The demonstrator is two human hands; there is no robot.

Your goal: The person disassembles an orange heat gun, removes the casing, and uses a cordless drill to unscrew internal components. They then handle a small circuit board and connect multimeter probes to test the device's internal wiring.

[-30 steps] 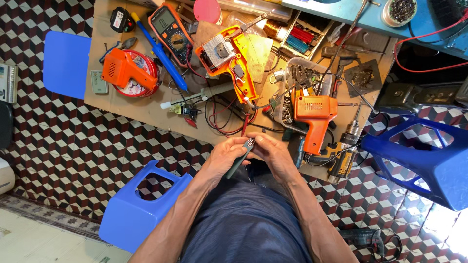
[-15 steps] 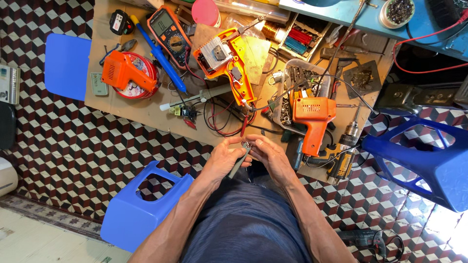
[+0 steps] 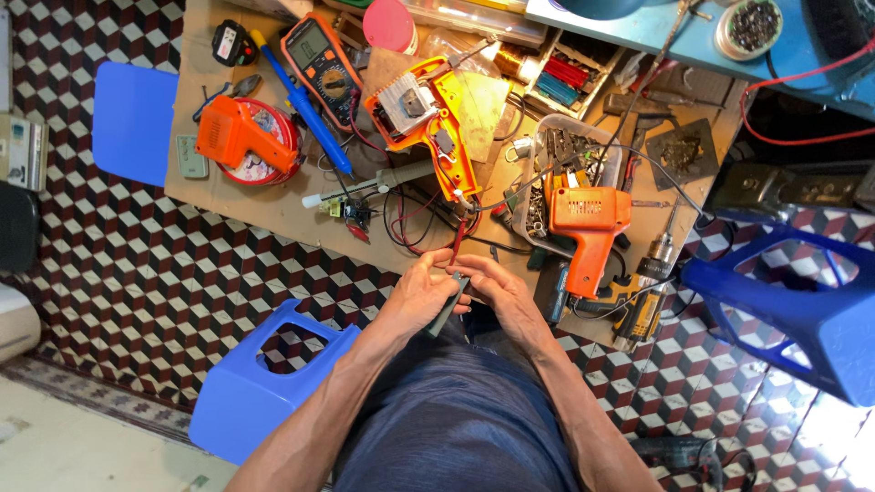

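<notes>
Patterned tile floor (image 3: pixel 109 301) of dark red, black and white cubes underneath everything, seen from straight above. Low brown counter (image 3: pixel 273 205) spread across the upper middle, crowded with tools and loose wires. Blue plastic stool (image 3: pixel 255 383) at lower left, just beside the left forearm; another blue stool (image 3: pixel 793 310) at far right; flat blue seat (image 3: pixel 132 123) at the counter's left edge. Opened orange drill body (image 3: pixel 428 118) lying near the counter's centre with its insides exposed, red and black wires (image 3: pixel 410 219) trailing from it toward the near edge. Second orange drill (image 3: pixel 592 228) to the right, resting against a clear tray of small parts (image 3: pixel 547 196). Orange tool (image 3: pixel 241 137) on a round tin at left, blue-handled screwdriver (image 3: pixel 305 105) and multimeter (image 3: pixel 319 59) between. At the near edge, left hand (image 3: pixel 419 296) and right hand (image 3: pixel 501 292) close together over the lap, both grips closed around a dark slim tool (image 3: pixel 448 305) held between them, tilted, tip toward the wires.
</notes>
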